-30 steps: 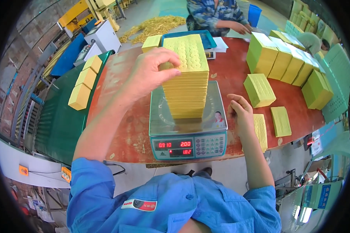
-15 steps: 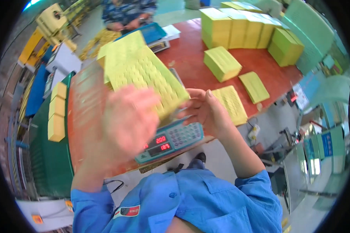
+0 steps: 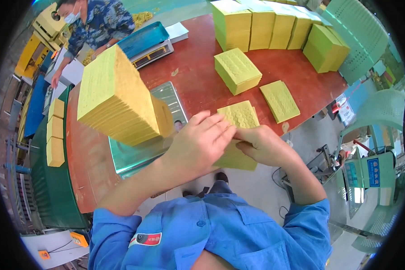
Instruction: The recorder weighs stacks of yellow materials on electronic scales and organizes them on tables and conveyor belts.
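Observation:
My left hand [image 3: 201,141] and my right hand [image 3: 267,146] are together at the table's near edge, over a small stack of yellow embossed paper [image 3: 239,113]. The right thumb and fingers pinch the edge of some yellow sheets [image 3: 236,157], which hang below the hands. Fingers of the left hand lie close together on the same sheets, their tips partly hidden. To the left, a tall stack of yellow paper [image 3: 114,99] stands on a scale with a shiny metal pan [image 3: 173,96]. My left forearm covers the scale's front.
A thin pile [image 3: 280,101] and a thicker block of yellow paper [image 3: 237,69] lie farther right. Tall yellow stacks [image 3: 231,27] line the far edge of the red table [image 3: 189,58]. A second scale [image 3: 153,54] carries a blue tray [image 3: 141,40]. A masked co-worker [image 3: 101,22] is beyond.
Both hands have left the tall stack on the scale and moved right to the small stack, where they hold sheets. The view has shifted, showing more of the co-worker.

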{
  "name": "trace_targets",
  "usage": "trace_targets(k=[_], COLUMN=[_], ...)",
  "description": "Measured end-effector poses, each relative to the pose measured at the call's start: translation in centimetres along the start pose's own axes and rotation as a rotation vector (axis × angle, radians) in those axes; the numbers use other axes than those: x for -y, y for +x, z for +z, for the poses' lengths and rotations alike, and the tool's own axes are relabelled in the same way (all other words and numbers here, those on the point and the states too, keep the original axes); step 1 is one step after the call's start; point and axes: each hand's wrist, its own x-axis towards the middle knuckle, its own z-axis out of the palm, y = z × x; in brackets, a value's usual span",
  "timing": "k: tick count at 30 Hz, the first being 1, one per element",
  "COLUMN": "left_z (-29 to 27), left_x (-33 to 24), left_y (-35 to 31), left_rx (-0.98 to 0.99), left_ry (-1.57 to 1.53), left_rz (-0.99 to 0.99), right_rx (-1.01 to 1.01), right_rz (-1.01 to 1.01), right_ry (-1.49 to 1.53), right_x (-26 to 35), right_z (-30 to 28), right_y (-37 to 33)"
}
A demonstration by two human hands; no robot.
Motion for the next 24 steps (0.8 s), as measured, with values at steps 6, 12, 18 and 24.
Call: trace_targets(k=[6,12,18,24], left_z=[7.6,18.9,23.1,21.6], left_x=[7.4,14.3,13.6,11.7], left_y=[4.1,8.3,11.2,10.7], left_rx=[0.132,-0.48,-0.48,-0.408], left_ry=[-0.944,-1.586,-1.501,-1.056], left_rz=[-0.911,-1.458,-1.481,-1.419], right_rx=[-0.759,-0.856,-0.743,-0.739], right_rz=[-0.09,0.129,0.396,0.42], right_ry=[0.444,0.864,1.062,1.103], right_x=[-6.6,-14.7,-19.4,-20.0], right_z=[-7.1,-6.8,-0.4,2.2], right_y=[1.6,-2.0,-5.6,-5.7])
